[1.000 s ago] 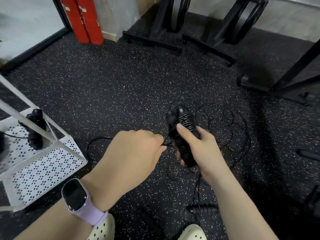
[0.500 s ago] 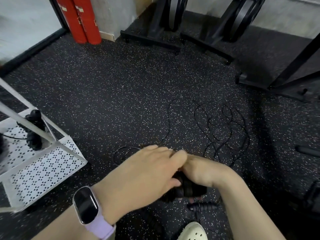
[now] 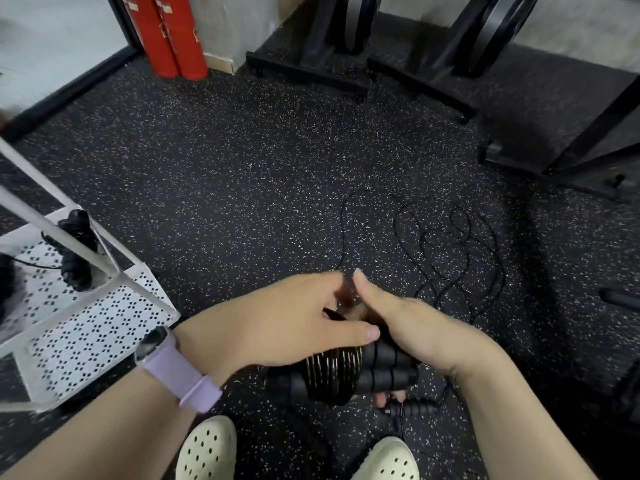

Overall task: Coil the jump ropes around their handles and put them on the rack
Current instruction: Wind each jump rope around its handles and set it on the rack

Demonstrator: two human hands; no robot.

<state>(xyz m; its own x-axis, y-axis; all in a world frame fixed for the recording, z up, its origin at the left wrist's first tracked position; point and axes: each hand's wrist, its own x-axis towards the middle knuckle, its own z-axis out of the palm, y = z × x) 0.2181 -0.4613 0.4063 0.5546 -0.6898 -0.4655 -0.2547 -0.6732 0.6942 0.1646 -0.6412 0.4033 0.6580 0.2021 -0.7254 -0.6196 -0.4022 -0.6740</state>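
Midway through coiling: right hand (image 3: 426, 337) grips paired handles (image 3: 384, 370); left hand (image 3: 277, 330) grips the wound cord (image 3: 332, 374). Next, gather loose cord (image 3: 446, 251) at centre right.

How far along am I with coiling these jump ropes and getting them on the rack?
Done: one coiled rope lies on the white rack. In hand: your right hand grips the handles, with coils already wound, and your left hand is on them. Left: loose cord on the floor, then racking it.
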